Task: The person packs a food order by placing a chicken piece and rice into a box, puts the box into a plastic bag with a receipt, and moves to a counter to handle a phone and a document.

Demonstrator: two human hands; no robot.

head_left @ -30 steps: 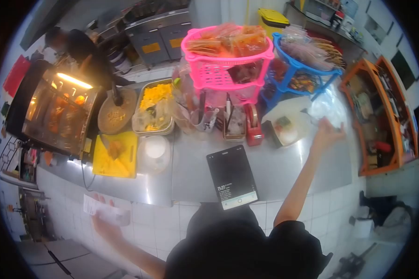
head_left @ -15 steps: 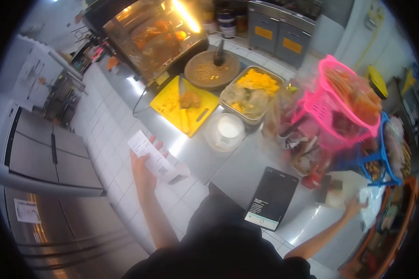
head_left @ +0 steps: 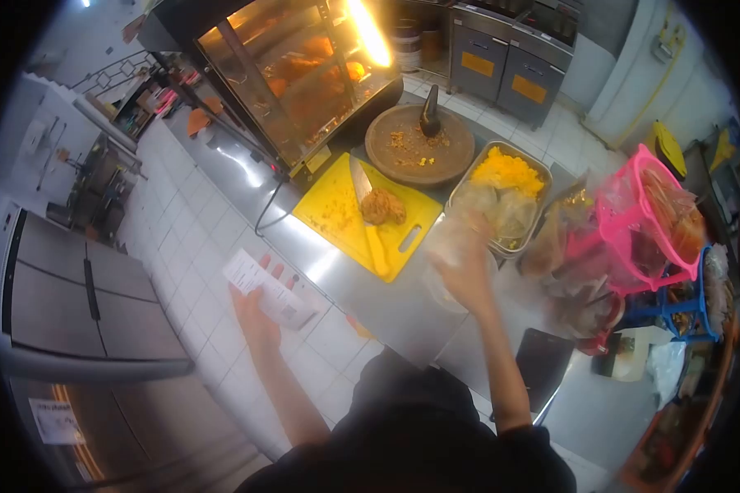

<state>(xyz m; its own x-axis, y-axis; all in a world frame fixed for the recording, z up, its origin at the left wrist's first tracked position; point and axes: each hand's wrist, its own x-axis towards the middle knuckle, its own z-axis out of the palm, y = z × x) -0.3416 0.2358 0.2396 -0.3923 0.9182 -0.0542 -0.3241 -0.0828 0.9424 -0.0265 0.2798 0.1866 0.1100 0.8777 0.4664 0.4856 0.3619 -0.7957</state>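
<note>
In my left hand [head_left: 256, 319] is a printed paper slip [head_left: 278, 297], folded, with a square code on it; the thumb presses on its face and fingertips show behind its upper edge. My right hand [head_left: 467, 273] is over a round translucent container [head_left: 446, 294], which it partly covers. Haze blurs the fingers there, and I cannot tell whether they grip the container. Beyond it lies a yellow cutting board [head_left: 329, 202] bearing a knife [head_left: 373, 238] and a brown piece of food [head_left: 382, 206].
A stone mortar [head_left: 386, 168] with a dark pestle [head_left: 430, 115] stands beside a metal tray [head_left: 514, 246] of yellow food and filled bags. Behind is a lit glass cabinet [head_left: 296, 74]. At right are a pink basket [head_left: 625, 238], a blue basket [head_left: 703, 308] and a phone [head_left: 543, 361].
My right hand has moved left from the white plastic at the far right to the round container. My left hand still holds the slip. The view has shifted, and the phone's screen now looks dark.
</note>
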